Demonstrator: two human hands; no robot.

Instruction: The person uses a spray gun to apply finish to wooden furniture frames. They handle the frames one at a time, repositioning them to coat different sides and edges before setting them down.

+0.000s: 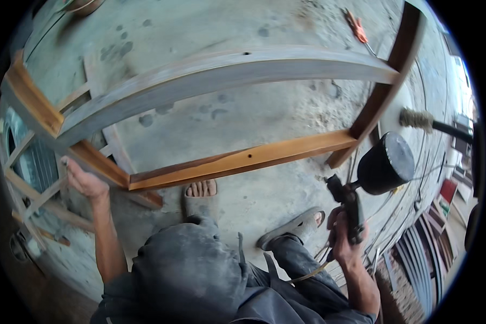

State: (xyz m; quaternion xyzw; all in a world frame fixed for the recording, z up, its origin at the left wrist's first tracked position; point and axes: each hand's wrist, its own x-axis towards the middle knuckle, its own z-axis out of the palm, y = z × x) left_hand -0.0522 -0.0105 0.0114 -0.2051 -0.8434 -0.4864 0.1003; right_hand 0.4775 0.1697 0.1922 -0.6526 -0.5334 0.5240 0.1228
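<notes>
My right hand (pixel 346 235) is wrapped round the handle of a spray gun (pixel 355 216), whose dark cup (pixel 386 164) sits on top. The gun points toward a wooden frame (pixel 302 146) in front of me. Grey coating covers its far rail (pixel 227 70), while the near rail shows bare orange-brown wood with a small dark hole. At the frame's left side my left hand (pixel 86 181) has its fingers curled closed, right by the outer edge. What those fingers hold, if anything, is hidden. A dark brown curved piece forms the frame's right end.
Slatted wooden pieces (pixel 43 197) stand at the left. A tool with an orange handle (pixel 356 27) lies on the concrete floor at the far right. A thin hose (pixel 310 274) runs by my leg. Stacked strips (pixel 421 259) lie at the lower right, near cables.
</notes>
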